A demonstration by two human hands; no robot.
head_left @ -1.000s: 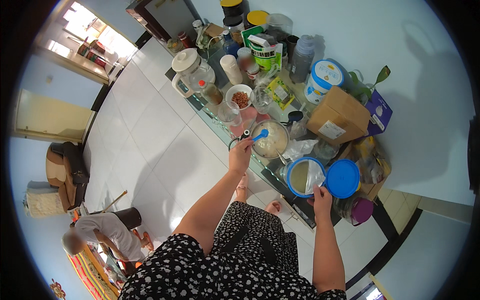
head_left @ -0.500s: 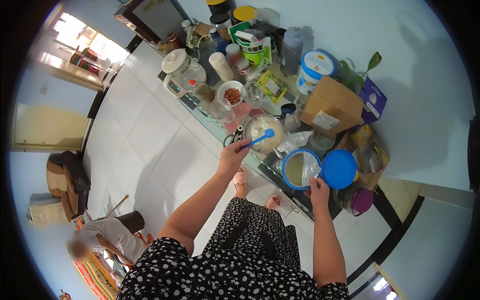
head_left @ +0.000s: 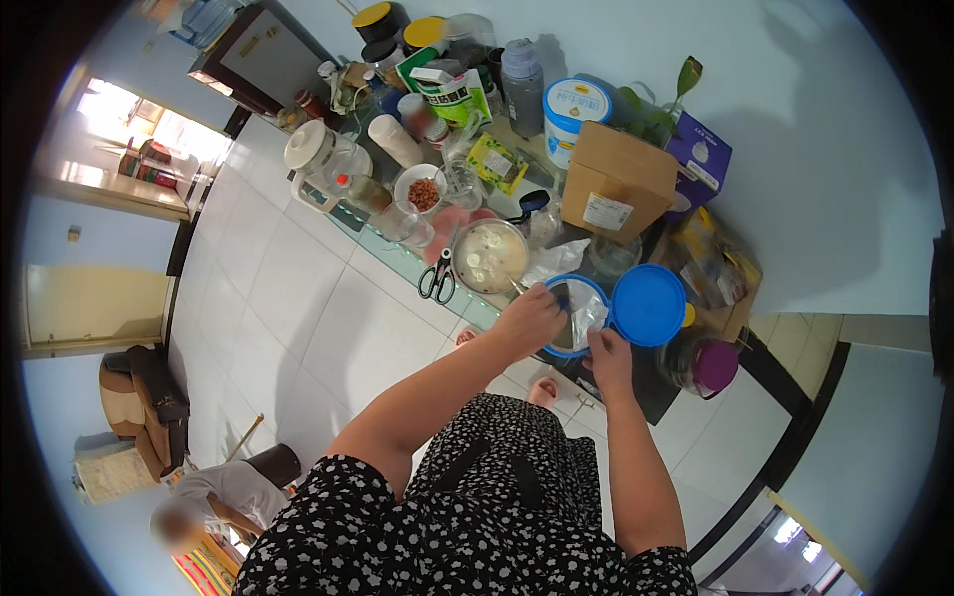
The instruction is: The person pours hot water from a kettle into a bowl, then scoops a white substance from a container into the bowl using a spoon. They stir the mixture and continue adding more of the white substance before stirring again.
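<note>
My left hand (head_left: 532, 323) is closed at the left rim of an open blue-rimmed tub (head_left: 555, 348). The blue scoop it held is now hidden by the hand and tub. My right hand (head_left: 608, 358) pinches the silvery foil seal (head_left: 588, 316), peeled partly back over the tub's opening. Beside the tub lies a round blue lid (head_left: 648, 305). Just left of the tub stands a clear bowl (head_left: 492, 256) of whitish liquid with pale lumps and a spoon in it. Black-handled scissors (head_left: 437, 278) lie at the table edge next to the bowl.
Along the glass table stand a pitcher (head_left: 323, 159), a bowl of reddish-brown nuts (head_left: 421, 192), a grey bottle (head_left: 522, 89) and a cardboard box (head_left: 618, 184). A purple-lidded jar (head_left: 701, 366) is at the right end. Someone sits at the lower left (head_left: 224, 497).
My left hand has moved right with the blue scoop, from above the bowl to the tub, and the scoop has gone out of sight. My right hand stays at the foil seal.
</note>
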